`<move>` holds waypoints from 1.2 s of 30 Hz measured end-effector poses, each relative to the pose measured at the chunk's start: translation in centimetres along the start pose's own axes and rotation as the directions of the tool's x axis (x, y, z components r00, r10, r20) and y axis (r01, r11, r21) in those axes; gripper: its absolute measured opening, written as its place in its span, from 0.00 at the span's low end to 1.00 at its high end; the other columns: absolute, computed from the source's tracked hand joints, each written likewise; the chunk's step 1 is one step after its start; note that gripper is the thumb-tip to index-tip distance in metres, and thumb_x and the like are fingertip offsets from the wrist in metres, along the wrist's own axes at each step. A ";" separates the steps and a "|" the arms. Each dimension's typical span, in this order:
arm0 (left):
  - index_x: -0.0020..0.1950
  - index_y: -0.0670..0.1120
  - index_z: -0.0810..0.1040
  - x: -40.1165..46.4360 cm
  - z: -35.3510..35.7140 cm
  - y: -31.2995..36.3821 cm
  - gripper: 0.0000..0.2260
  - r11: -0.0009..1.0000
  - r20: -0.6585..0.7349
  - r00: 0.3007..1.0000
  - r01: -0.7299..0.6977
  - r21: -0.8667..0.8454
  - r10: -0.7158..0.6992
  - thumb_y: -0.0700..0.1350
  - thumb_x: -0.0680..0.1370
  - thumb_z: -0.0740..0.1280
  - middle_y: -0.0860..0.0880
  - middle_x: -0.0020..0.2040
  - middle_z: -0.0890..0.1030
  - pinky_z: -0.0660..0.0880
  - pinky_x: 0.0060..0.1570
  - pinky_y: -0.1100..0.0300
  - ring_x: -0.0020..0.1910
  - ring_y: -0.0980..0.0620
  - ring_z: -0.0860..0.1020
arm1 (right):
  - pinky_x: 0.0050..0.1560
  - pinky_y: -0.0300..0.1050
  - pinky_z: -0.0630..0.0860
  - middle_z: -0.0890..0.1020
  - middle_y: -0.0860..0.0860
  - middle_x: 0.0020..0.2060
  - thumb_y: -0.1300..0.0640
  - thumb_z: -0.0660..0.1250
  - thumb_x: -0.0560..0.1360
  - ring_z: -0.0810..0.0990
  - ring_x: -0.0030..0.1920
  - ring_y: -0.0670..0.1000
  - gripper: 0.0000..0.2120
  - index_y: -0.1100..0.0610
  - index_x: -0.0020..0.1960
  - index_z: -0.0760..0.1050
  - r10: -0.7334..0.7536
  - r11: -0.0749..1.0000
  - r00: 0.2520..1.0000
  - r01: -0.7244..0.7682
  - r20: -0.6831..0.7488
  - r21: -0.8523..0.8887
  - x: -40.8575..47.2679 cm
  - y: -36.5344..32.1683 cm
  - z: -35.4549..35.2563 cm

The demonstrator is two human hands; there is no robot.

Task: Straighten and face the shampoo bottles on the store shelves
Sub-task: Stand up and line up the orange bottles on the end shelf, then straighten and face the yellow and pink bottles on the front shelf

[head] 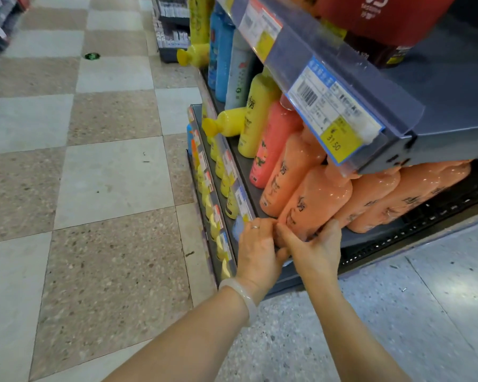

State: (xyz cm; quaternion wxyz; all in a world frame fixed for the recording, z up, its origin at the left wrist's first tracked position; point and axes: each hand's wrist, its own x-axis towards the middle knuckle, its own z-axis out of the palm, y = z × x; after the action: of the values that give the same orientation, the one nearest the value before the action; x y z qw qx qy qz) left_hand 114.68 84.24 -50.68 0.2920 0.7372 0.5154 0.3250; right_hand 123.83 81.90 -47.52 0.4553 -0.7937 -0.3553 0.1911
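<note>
An orange shampoo bottle (316,201) with black writing stands at the front end of the middle shelf (370,238). My right hand (313,250) wraps around its base. My left hand (257,250), with a ring and a pale bangle, touches the same base from the left, fingertips meeting the right hand's. More orange bottles (293,172) line up behind it, then a pink bottle (273,146) and an upright yellow bottle (255,119). One yellow bottle (225,124) lies on its side, cap pointing out over the aisle.
The upper shelf (398,100) with price tags overhangs the bottles. A lower shelf (218,216) holds small yellow bottles. Blue and white bottles (224,59) stand farther down, beside another tipped yellow bottle (193,55). The tiled aisle floor (94,161) lies to the left.
</note>
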 end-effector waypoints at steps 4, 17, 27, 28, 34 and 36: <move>0.55 0.43 0.75 0.3 -1.4 -1.0 0.16 0.991 0.091 0.993 -0.063 -0.118 0.074 0.44 0.69 0.73 0.45 0.50 0.76 0.68 0.52 0.57 0.53 0.46 0.71 | 0.47 0.49 0.77 0.78 0.54 0.48 0.42 0.75 0.55 0.79 0.48 0.51 0.31 0.55 0.51 0.70 0.025 1.000 0.998 -0.026 0.051 0.010 0.2 0.4 -0.3; 0.69 0.45 0.68 3.4 -5.9 -3.7 0.25 0.968 0.518 0.820 -0.239 -0.079 0.245 0.50 0.75 0.68 0.46 0.73 0.65 0.51 0.71 0.61 0.75 0.50 0.56 | 0.48 0.38 0.78 0.81 0.50 0.48 0.60 0.79 0.61 0.81 0.48 0.42 0.25 0.56 0.55 0.73 0.099 0.985 0.993 -0.089 -0.060 0.145 -2.0 -0.4 1.2; 0.64 0.43 0.72 7.0 -12.2 -8.2 0.21 0.987 0.437 0.885 -0.152 -0.057 0.162 0.46 0.73 0.70 0.44 0.66 0.71 0.62 0.65 0.59 0.67 0.44 0.67 | 0.52 0.46 0.74 0.73 0.51 0.51 0.57 0.70 0.71 0.76 0.51 0.50 0.15 0.56 0.56 0.72 0.197 0.979 0.961 -0.183 -0.194 0.091 -7.3 -5.0 8.6; 0.65 0.44 0.72 7.6 -12.8 -8.7 0.21 0.988 0.430 0.890 -0.147 -0.043 0.151 0.47 0.74 0.69 0.45 0.66 0.71 0.62 0.64 0.59 0.67 0.45 0.67 | 0.52 0.46 0.74 0.73 0.50 0.50 0.58 0.70 0.71 0.75 0.51 0.50 0.15 0.58 0.56 0.72 0.172 0.984 0.970 -0.160 -0.174 0.080 -6.8 -5.9 9.3; 0.66 0.45 0.71 12.2 -15.8 -11.1 0.21 0.997 0.358 0.931 -0.059 -0.049 0.073 0.46 0.74 0.69 0.46 0.66 0.71 0.62 0.62 0.64 0.66 0.48 0.69 | 0.57 0.45 0.71 0.73 0.49 0.53 0.57 0.66 0.74 0.72 0.55 0.48 0.13 0.56 0.58 0.72 0.056 0.998 0.997 -0.055 -0.054 0.029 -2.0 -9.1 13.2; 0.67 0.45 0.69 14.1 -16.4 -11.9 0.23 0.998 0.333 0.941 -0.040 -0.052 0.055 0.46 0.74 0.69 0.46 0.66 0.70 0.61 0.58 0.67 0.66 0.48 0.68 | 0.58 0.47 0.71 0.75 0.51 0.56 0.57 0.66 0.74 0.73 0.58 0.50 0.15 0.56 0.59 0.71 0.051 0.998 0.998 -0.050 -0.043 0.023 -0.4 -9.7 14.7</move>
State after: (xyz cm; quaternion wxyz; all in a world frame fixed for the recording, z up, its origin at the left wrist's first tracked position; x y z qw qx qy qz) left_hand 98.76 102.77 -47.16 0.3835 0.7872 0.4331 0.2135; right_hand 110.61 93.48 -46.77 0.4665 -0.8014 -0.3230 0.1890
